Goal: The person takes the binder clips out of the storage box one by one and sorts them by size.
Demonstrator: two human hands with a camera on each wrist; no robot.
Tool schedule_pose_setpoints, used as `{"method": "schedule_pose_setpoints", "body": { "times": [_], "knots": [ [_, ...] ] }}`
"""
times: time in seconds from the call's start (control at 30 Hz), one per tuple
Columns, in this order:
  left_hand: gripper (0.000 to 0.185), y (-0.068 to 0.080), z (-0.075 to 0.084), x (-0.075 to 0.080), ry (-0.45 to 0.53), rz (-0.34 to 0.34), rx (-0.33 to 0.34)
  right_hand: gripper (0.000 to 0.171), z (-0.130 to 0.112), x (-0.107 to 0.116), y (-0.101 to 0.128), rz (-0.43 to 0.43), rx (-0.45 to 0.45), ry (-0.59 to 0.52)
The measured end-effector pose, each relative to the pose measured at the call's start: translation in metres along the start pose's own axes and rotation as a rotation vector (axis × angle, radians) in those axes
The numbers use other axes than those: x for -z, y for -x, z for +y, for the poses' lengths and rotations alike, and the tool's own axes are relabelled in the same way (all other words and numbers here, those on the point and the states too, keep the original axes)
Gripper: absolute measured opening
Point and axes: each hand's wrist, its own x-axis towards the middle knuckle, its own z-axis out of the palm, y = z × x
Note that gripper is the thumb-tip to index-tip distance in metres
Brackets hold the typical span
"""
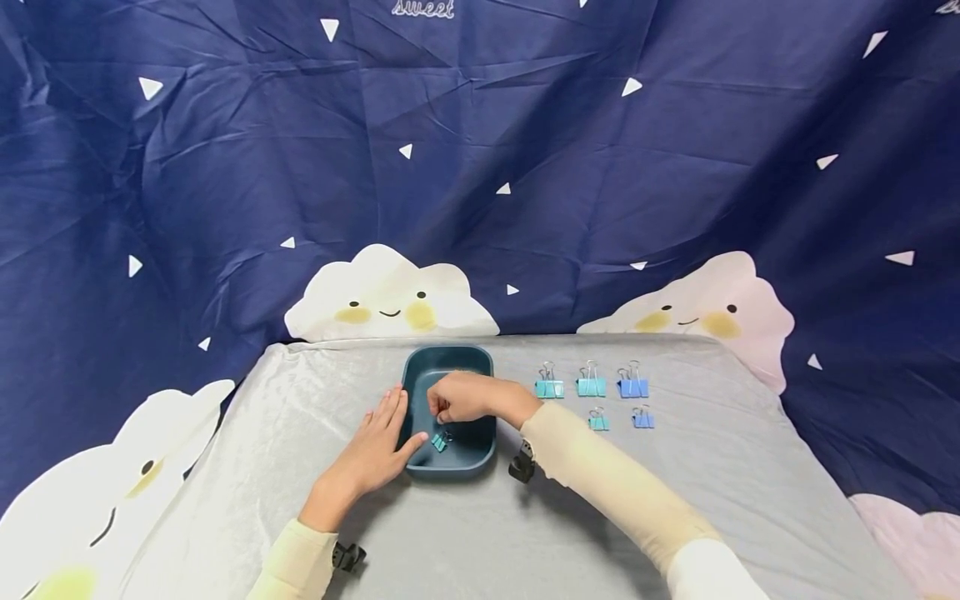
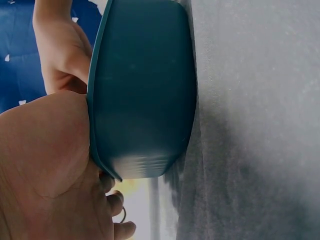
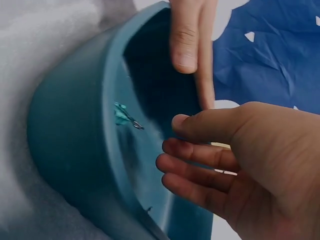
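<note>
A dark teal bowl (image 1: 480,446) (image 2: 145,90) (image 3: 70,135) sits on the grey cloth-covered table (image 1: 480,533). My left hand (image 1: 377,446) (image 2: 45,165) lies flat against the bowl's left side, fingers (image 3: 187,35) straight and thumb on the rim. My right hand (image 1: 452,402) (image 3: 235,160) hovers over the bowl with loosely curled fingers and holds nothing. A small teal binder clip (image 1: 440,440) (image 3: 123,115) lies inside the bowl just below those fingers, apart from them.
Right of the bowl three larger binder clips stand in a row: teal (image 1: 549,385), teal (image 1: 591,383), blue (image 1: 633,385). Two small ones, teal (image 1: 598,419) and blue (image 1: 642,417), lie in front. A dark blue cloud-print sheet (image 1: 525,167) hangs behind.
</note>
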Motion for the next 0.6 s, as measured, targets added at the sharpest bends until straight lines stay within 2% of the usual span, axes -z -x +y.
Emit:
{"method": "schedule_pose_setpoints", "body": {
  "times": [0.1, 0.27, 0.4, 0.6],
  "knots": [
    [0.087, 0.0, -0.001, -0.002, -0.004, 0.011, -0.019, 0.004, -0.004, -0.005, -0.003, -0.035, -0.01, 0.031],
    [0.088, 0.0, -0.001, -0.001, -0.008, -0.021, -0.007, 0.006, -0.011, -0.015, -0.005, -0.107, -0.06, 0.065],
    [0.086, 0.002, 0.001, 0.001, -0.001, -0.019, -0.004, 0.015, -0.013, -0.023, -0.007, -0.161, -0.086, 0.12],
    [0.086, 0.002, 0.002, 0.002, -0.006, -0.008, 0.001, 0.016, -0.016, -0.026, -0.009, -0.183, -0.083, 0.163]
  ]
}}
